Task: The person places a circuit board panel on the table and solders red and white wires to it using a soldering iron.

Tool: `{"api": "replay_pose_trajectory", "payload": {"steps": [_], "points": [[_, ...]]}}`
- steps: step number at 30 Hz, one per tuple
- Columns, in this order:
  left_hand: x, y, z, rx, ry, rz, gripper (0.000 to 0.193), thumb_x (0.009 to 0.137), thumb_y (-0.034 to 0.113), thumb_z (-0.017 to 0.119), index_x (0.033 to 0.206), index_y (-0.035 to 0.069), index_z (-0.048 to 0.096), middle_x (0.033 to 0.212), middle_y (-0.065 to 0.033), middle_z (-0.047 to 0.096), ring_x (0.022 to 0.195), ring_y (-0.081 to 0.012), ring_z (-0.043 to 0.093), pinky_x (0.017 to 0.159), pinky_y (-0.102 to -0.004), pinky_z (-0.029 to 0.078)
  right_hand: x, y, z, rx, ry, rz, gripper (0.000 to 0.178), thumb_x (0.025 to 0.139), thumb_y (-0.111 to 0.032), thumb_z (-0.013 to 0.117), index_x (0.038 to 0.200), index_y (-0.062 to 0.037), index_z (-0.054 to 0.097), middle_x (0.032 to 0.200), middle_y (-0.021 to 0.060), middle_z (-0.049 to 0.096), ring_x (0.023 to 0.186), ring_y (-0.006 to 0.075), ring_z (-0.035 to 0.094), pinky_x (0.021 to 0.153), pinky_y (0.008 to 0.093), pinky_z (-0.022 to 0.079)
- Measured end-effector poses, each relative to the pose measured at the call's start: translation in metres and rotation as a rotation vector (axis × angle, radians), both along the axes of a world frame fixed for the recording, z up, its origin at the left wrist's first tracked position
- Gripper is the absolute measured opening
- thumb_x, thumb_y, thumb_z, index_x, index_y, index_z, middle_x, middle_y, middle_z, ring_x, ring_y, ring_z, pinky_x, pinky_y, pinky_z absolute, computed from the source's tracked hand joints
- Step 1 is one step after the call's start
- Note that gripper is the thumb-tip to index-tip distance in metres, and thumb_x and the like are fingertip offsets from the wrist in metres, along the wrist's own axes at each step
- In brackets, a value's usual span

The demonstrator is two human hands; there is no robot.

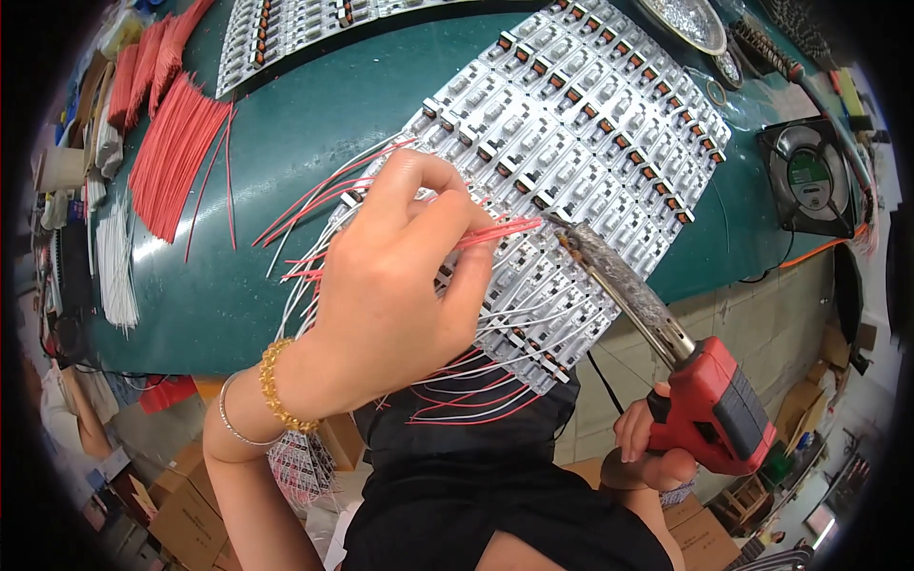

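Over a large panel of small circuit boards (609, 105), my left hand (400, 257) pinches a few short red wires (505, 230), their ends pointing right. My right hand (647, 447) grips the red and black handle of a soldering gun (716, 404). The gun's dark, foil-wrapped barrel reaches up and left, and its tip lies close beside the wire ends; whether they touch I cannot tell. White and red wires (476, 404) trail from the near edge of the panel. More loose red and white wires stick out to the left, partly hidden behind my left hand.
Bundles of red wires (176, 157) and white wires (116, 266) lie on the green table (257, 314) at the left. A second board panel (314, 24) is at the back. On the right stand a small black fan (807, 176) and a metal bowl (687, 21).
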State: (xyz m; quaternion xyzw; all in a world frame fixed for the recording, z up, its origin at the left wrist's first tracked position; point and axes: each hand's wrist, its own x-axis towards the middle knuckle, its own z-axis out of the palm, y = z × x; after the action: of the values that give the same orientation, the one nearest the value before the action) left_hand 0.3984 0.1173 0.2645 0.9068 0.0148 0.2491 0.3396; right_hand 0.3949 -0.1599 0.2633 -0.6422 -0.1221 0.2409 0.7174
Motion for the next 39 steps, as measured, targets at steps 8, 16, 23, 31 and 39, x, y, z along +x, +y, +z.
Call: {"api": "replay_pose_trajectory", "payload": {"steps": [8, 16, 23, 31, 39], "points": [[0.0, -0.009, -0.005, -0.042, 0.158, -0.011, 0.009, 0.067, 0.001, 0.063, 0.07, 0.001, 0.054, 0.081, -0.0066, 0.052, 0.048, -0.0192, 0.052, 0.043, -0.0306, 0.041, -0.001, -0.009, -0.006, 0.023, 0.024, 0.017, 0.096, 0.073, -0.068, 0.054, 0.123, 0.0114, 0.034, 0.046, -0.002, 0.042, 0.038, 0.0097, 0.042, 0.039, 0.022, 0.036], [0.0, -0.009, -0.007, 0.014, 0.166, -0.017, 0.01, 0.066, 0.001, 0.063, 0.069, 0.001, 0.053, 0.08, -0.006, 0.052, 0.048, -0.0195, 0.052, 0.042, -0.0304, 0.04, 0.002, -0.011, -0.013, 0.027, -0.033, 0.03, 0.081, 0.077, -0.061, 0.057, 0.113, 0.009, 0.041, 0.046, -0.0022, 0.043, 0.038, 0.0096, 0.042, 0.038, 0.0223, 0.035], [-0.001, -0.009, -0.01, 0.02, 0.121, -0.011, 0.011, 0.065, 0.001, 0.063, 0.07, 0.0, 0.053, 0.079, -0.007, 0.052, 0.048, -0.0212, 0.052, 0.042, -0.0311, 0.04, 0.001, -0.011, -0.008, -0.02, -0.046, 0.067, 0.079, 0.078, -0.06, 0.057, 0.113, 0.0098, 0.041, 0.046, -0.0021, 0.042, 0.038, 0.01, 0.042, 0.04, 0.0224, 0.036], [0.001, -0.009, -0.009, 0.029, 0.124, -0.014, 0.011, 0.065, 0.0, 0.063, 0.07, 0.0, 0.053, 0.078, -0.007, 0.052, 0.048, -0.0211, 0.053, 0.042, -0.0313, 0.041, -0.002, -0.013, -0.011, 0.01, -0.026, 0.009, 0.09, 0.075, -0.061, 0.06, 0.119, 0.0133, 0.038, 0.046, -0.0007, 0.043, 0.037, 0.0101, 0.042, 0.039, 0.0217, 0.035], [0.001, -0.009, -0.008, 0.022, 0.135, -0.017, 0.01, 0.065, 0.001, 0.063, 0.069, 0.001, 0.053, 0.078, -0.0069, 0.052, 0.049, -0.0205, 0.053, 0.043, -0.0304, 0.041, -0.003, -0.003, 0.001, 0.017, 0.031, -0.053, 0.09, 0.074, -0.06, 0.061, 0.12, 0.0141, 0.037, 0.045, 0.0003, 0.044, 0.037, 0.0108, 0.042, 0.037, 0.0226, 0.034]]}}
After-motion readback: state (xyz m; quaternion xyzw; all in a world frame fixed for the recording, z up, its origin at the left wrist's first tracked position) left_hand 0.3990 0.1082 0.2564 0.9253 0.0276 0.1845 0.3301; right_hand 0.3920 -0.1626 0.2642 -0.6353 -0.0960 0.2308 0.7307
